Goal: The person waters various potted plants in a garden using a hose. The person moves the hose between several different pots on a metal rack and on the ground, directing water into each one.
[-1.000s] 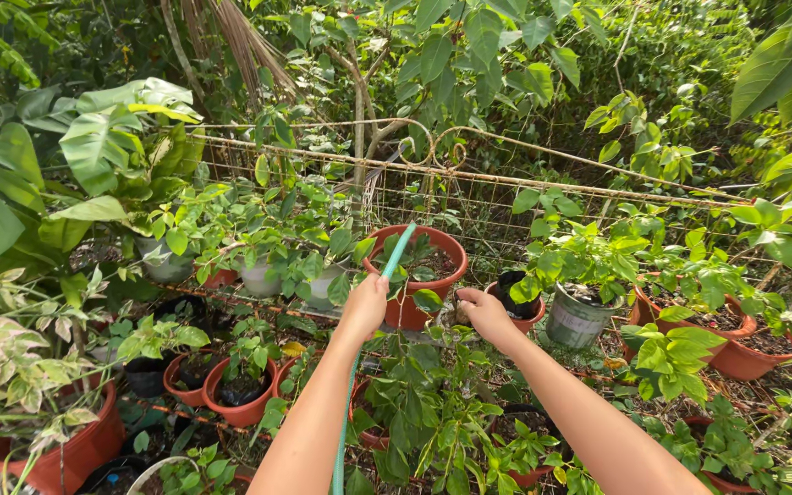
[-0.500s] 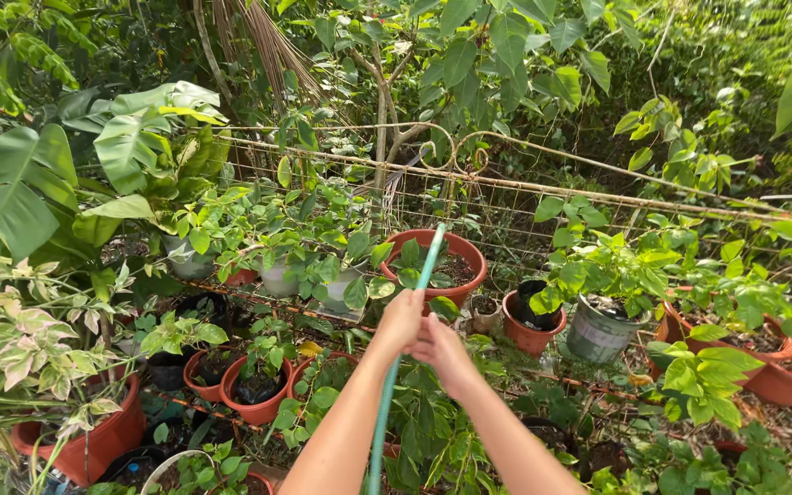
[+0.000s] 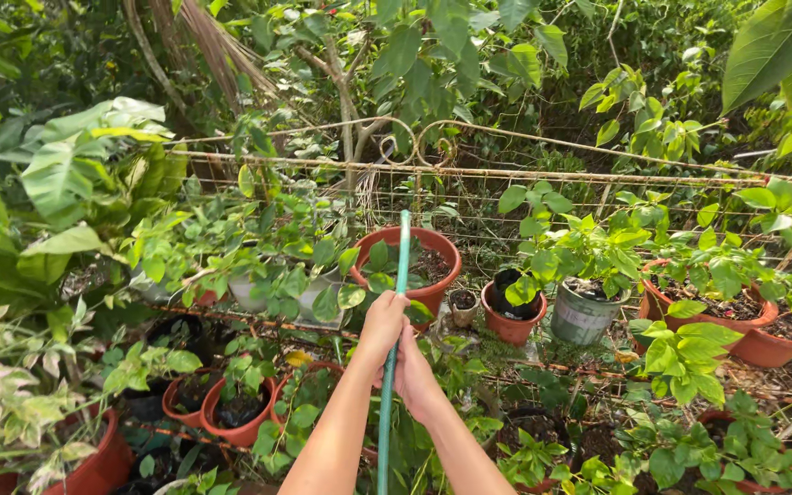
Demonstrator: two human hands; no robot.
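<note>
A thin green hose (image 3: 401, 257) runs up from the bottom of the view and ends over a large terracotta pot (image 3: 442, 249) holding a small leafy plant. My left hand (image 3: 381, 323) is closed round the hose about a third of the way below its tip. Just below it, my right hand (image 3: 414, 371) also grips the hose, partly hidden behind the hose and my left hand. No water shows at the tip.
Many potted plants crowd the ground: orange pots (image 3: 233, 408) at the lower left, a small orange pot (image 3: 511, 325) and a grey metal pot (image 3: 581, 318) to the right, more terracotta pots (image 3: 772, 348) at far right. A rusty wire fence (image 3: 469, 174) stands behind, with big-leaved plants (image 3: 57, 174) at left.
My right hand has left the plants on the right and come to the hose, gripping it below my left hand. The hose tip has swung more upright.
</note>
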